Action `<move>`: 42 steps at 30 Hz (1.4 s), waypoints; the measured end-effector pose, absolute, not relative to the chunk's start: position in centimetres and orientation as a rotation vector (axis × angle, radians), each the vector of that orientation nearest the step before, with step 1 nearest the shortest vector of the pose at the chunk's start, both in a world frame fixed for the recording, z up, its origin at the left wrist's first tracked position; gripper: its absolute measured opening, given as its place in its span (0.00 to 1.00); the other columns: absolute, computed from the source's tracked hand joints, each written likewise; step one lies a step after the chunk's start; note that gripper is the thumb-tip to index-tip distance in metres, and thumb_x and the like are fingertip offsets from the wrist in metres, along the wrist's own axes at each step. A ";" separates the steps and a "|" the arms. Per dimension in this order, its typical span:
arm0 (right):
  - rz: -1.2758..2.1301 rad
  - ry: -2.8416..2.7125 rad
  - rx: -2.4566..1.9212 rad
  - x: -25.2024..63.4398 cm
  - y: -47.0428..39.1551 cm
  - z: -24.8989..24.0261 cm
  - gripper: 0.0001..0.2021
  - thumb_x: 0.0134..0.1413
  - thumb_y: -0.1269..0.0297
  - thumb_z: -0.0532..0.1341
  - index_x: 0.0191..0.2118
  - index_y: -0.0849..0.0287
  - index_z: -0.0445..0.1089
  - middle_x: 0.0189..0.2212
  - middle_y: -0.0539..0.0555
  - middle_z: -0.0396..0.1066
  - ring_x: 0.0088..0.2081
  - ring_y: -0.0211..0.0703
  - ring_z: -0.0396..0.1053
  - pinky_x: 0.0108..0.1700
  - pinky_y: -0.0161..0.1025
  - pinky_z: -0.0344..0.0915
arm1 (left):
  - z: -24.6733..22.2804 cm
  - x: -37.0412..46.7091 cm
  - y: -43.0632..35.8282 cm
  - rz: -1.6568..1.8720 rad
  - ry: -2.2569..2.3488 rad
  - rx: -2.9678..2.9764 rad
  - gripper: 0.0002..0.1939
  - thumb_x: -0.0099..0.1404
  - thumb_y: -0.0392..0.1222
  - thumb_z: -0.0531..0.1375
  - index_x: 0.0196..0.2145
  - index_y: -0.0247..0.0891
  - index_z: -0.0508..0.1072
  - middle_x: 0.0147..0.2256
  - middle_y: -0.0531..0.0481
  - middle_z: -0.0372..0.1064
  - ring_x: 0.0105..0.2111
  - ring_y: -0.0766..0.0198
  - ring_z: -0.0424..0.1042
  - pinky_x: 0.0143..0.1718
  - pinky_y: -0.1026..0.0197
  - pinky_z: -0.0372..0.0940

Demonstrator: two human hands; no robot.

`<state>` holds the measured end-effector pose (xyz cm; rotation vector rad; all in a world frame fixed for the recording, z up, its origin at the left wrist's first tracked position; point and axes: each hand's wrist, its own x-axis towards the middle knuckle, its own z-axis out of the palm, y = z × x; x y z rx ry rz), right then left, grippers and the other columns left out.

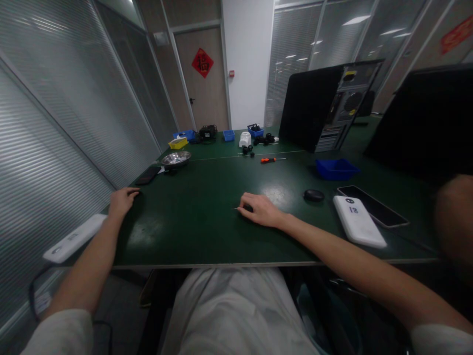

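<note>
At the left edge of the green table (192,222), my left hand (121,202) has its thumb and fingers closed by a small dark thing (136,191), too small to name. A black phone-like slab (148,175) lies just beyond it, with a shiny metal bowl (176,158) farther off. My right hand (260,209) rests on the middle of the table, fingers curled together. Out of its fingertips sticks a thin pale tip (234,208); the rest is hidden in the hand. Past that hand lies an orange and black screwdriver (268,160).
To the right are a black mouse (314,195), a white power bank (358,222), a phone (373,206), a blue tray (336,169) and a computer case (325,108). Another person's blurred arm (456,222) enters at far right. A white power strip (76,238) lies at left.
</note>
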<state>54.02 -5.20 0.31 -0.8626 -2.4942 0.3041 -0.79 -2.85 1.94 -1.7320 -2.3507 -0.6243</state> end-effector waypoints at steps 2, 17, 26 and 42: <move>0.304 -2.497 -0.868 54.0 -5.2 0.3 0.07 0.67 0.59 0.58 0.41 0.57 0.69 0.39 0.52 0.71 0.33 0.38 0.65 0.36 0.35 0.55 | 1.6 -0.9 -2.7 -0.616 -2.322 -1.730 0.11 0.68 0.36 0.61 0.45 0.33 0.81 0.38 0.54 0.79 0.42 0.62 0.72 0.46 0.67 0.61; 0.296 -2.502 -0.843 54.0 -5.2 0.4 0.08 0.68 0.59 0.58 0.41 0.57 0.69 0.39 0.52 0.71 0.33 0.37 0.66 0.36 0.35 0.56 | -0.3 -2.6 -1.8 -0.220 -2.126 -1.785 0.19 0.74 0.41 0.52 0.54 0.33 0.77 0.50 0.40 0.72 0.50 0.51 0.70 0.50 0.56 0.63; 0.282 -2.503 -0.839 54.1 -5.2 0.5 0.08 0.67 0.59 0.58 0.41 0.57 0.69 0.39 0.51 0.71 0.33 0.38 0.66 0.36 0.36 0.56 | -1.1 -3.7 -1.0 -0.200 -2.071 -1.824 0.22 0.71 0.40 0.49 0.52 0.33 0.77 0.48 0.35 0.72 0.48 0.46 0.72 0.52 0.51 0.65; 0.297 -2.505 -0.842 54.0 -5.1 0.4 0.08 0.67 0.59 0.58 0.41 0.57 0.69 0.38 0.52 0.71 0.33 0.37 0.65 0.36 0.36 0.55 | -0.5 -2.4 -1.3 -0.151 -2.109 -1.794 0.21 0.71 0.38 0.49 0.52 0.30 0.77 0.49 0.32 0.71 0.47 0.45 0.71 0.49 0.52 0.65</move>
